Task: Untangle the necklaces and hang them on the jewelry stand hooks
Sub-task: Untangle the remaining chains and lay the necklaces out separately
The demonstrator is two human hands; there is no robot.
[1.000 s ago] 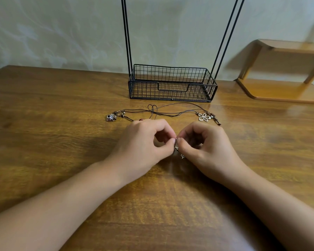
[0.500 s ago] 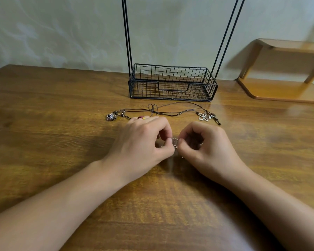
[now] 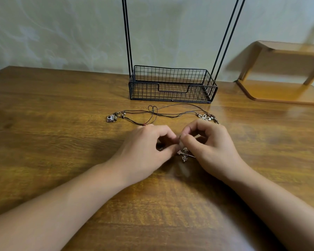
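Tangled dark cord necklaces (image 3: 163,113) lie on the wooden table just in front of the black wire jewelry stand (image 3: 172,87). A small silver charm (image 3: 111,118) ends the cords on the left and a silver flower pendant (image 3: 204,117) on the right. My left hand (image 3: 145,147) and my right hand (image 3: 210,142) meet fingertip to fingertip near the table's middle. Both pinch a thin necklace whose silver cross pendant (image 3: 184,154) hangs between them. The stand's two pairs of black rods rise out of the frame, so its hooks are hidden.
A wooden shelf riser (image 3: 286,73) stands at the back right of the wooden table (image 3: 62,142). A pale wall closes the far side behind the stand.
My hands have shifted slightly while still pinching together. The silver cross pendant, which was mostly hidden before, now hangs in view between them.
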